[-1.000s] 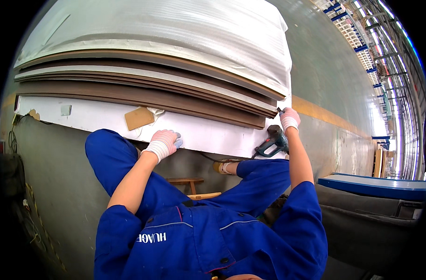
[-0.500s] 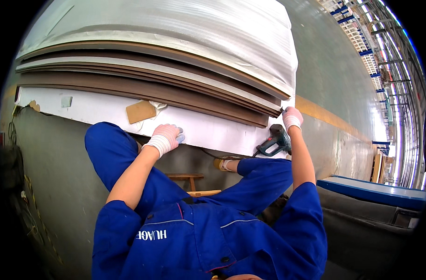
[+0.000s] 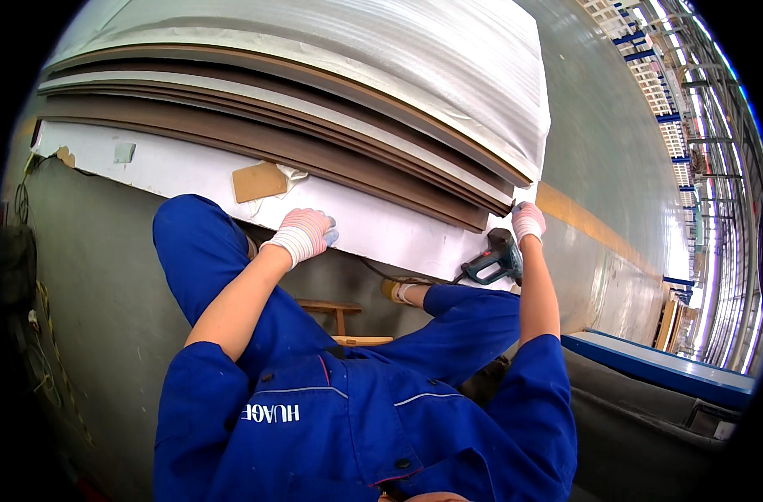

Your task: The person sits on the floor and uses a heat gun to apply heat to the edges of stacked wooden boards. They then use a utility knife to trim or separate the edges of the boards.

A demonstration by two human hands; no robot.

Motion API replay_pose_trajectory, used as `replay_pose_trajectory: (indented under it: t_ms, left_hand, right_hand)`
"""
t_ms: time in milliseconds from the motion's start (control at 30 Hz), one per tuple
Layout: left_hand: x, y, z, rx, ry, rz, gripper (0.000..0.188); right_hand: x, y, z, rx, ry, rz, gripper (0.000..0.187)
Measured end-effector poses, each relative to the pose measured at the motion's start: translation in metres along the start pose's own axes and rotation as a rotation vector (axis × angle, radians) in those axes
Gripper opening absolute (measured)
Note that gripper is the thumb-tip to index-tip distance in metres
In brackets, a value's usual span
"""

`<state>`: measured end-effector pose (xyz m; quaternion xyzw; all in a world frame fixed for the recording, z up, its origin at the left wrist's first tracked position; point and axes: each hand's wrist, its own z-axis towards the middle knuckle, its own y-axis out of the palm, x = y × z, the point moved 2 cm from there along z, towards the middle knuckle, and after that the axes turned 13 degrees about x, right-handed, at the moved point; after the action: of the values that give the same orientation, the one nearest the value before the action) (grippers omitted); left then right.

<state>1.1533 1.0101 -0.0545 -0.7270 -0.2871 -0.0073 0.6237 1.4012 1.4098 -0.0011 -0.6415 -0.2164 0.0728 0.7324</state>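
Note:
My left hand (image 3: 304, 234), in a white and pink ribbed glove, rests at the near edge of a white board (image 3: 373, 243). Its fingers are curled, and whatever they may hold is hidden. My right hand (image 3: 528, 221), gloved alike, is closed at the right end of a stack of long brown panels (image 3: 314, 159). A small dark bit shows by its fingertips, too small to name. Just below that hand a dark green power tool (image 3: 493, 261) lies on the board's right corner, apart from both hands.
White film (image 3: 356, 50) covers the pile behind the brown panels. A tan sanding pad or card (image 3: 258, 182) with a white cloth lies on the board. Below are a wooden stool (image 3: 339, 308) and a cord. To the right stands a blue-edged bench (image 3: 657, 364).
The view has shifted slightly, so the panels sit a little higher and farther right. Both hands keep nearly the same places, with the left turned slightly.

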Motion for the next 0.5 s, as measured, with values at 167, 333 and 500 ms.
replay_pose_trajectory:
  t_ms: [167,333,500]
  left_hand:
    - [-0.001,0.001,0.001,0.002,0.003,-0.007,0.032]
    - [0.002,-0.005,0.0,-0.034,-0.011,0.003,0.033]
    - [-0.001,0.003,0.002,0.003,-0.003,0.0,0.033]
  right_hand:
    - [0.002,0.004,-0.006,0.004,0.022,0.025,0.022]
    - [0.004,0.009,-0.013,0.009,0.033,0.045,0.021]
    - [0.005,0.01,-0.018,0.041,0.015,0.068,0.022]
